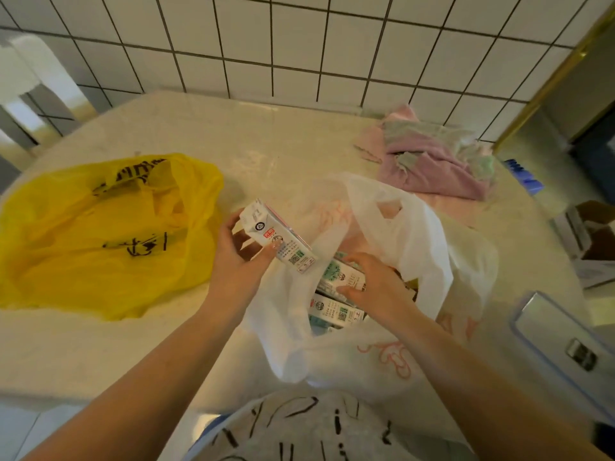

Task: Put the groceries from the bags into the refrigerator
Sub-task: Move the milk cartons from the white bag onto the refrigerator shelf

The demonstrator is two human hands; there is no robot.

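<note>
Head view shows me early in the job: my left hand [238,252] grips one milk carton [278,239] lifted clear of the white bag [409,234], while my right hand [372,284] curls round a second carton [342,277] inside it. More cartons [332,312] lie in the bag; nothing has reached the refrigerator, which I cannot see. A yellow bag [100,237] slumps on the tabletop [259,138] to the left, contents hidden. Crumpled pink cloth [432,158] sits behind, and a lidded container [562,347] at the right edge.

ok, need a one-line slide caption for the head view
Left hand holds a milk carton above the counter while the right hand grips another carton inside the white bag.
</note>
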